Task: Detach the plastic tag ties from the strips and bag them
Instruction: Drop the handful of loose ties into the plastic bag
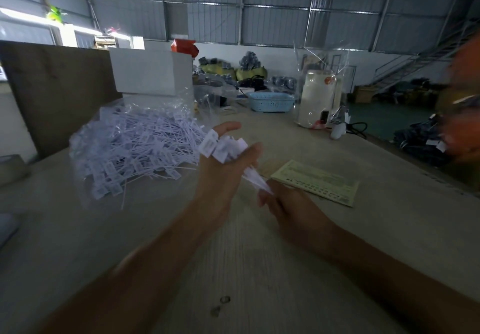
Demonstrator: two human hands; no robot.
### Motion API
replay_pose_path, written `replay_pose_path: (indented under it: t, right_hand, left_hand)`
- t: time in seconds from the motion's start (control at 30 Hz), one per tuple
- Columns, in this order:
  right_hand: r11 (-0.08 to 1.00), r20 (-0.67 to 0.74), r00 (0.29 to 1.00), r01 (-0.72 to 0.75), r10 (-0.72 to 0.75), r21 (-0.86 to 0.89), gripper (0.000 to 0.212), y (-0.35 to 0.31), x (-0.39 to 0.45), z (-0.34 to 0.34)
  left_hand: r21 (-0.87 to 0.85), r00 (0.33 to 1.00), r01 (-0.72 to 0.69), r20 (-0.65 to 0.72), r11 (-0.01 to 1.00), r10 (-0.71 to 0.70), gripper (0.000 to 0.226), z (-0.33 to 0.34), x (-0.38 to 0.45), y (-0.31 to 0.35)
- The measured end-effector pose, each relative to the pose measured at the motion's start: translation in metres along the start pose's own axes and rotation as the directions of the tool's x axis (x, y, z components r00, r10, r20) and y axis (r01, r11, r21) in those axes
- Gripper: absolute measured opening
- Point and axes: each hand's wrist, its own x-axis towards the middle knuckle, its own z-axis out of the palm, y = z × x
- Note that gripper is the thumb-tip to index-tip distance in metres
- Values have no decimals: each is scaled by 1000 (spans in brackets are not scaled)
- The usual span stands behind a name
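Two bare hands work above the middle of the pale wood-grain worktop [259,268]. The left hand [223,172] grips a fanned bunch of white plastic tag ties [223,146], label heads protruding past the fingers; the right hand [285,206] pinches the thin tails of the same bunch [255,179] between curled fingertips. A clear plastic bag holding a heap of loose white tag ties [130,149] lies toward the left edge of the worktop, just beside the left hand. A yellow-green printed paper slip [317,181] lies flat toward the right edge, near the right hand. Judged from their form, the ties are light, thin and springy, with smooth surfaces liable to slip or scatter. Take hold at the flat label heads, which offer the widest gripping area, and pull the tails steadily rather than sharply.
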Motion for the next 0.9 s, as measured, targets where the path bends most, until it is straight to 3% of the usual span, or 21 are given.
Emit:
replay_pose_path:
  t: [0.07, 0.13, 0.23, 0.33, 0.4, 0.53, 0.63, 0.77, 0.9]
  right_hand:
    - [993, -160, 983, -75, 89, 93, 24, 11, 8, -10]
    - [989, -249, 959, -113, 134, 99, 27, 21, 16, -17]
    - [993, -181, 977, -118, 112, -22, 22, 31, 18, -13]
    - [991, -123, 987, -115, 106, -74, 16, 35, 25, -10]
    - [991, -149, 983, -120, 111, -59, 13, 37, 36, -11]
    - [977, -36, 994, -113, 108, -179, 14, 41, 49, -3]
    - [987, -55, 994, -98, 91, -125, 17, 33, 66, 3]
    - [989, 63, 997, -33, 43, -145, 19, 12, 99, 26]
    - [989, 131, 991, -9, 29, -150, 22, -12, 140, 57]
  left_hand:
    - [101, 990, 80, 108, 992, -91, 94, -7, 4, -3]
    - [161, 990, 105, 82, 981, -119, 108, -20, 10, -5]
    - [52, 990, 50, -131, 997, -43, 83, -48, 25, -8]
    - [261, 916, 94, -402, 961, 19, 62, -82, 40, -9]
    - [353, 864, 163, -502, 921, 39, 56, -103, 47, -16]
    - [458, 816, 268, -575, 847, 53, 48, -124, 54, -27]
    - [490, 834, 257, -548, 833, 65, 43, -126, 57, -30]
    - [526, 854, 192, -506, 829, 124, 41, -122, 57, -33]
    - [378, 792, 231, -609, 896, 53, 42, -123, 60, -33]
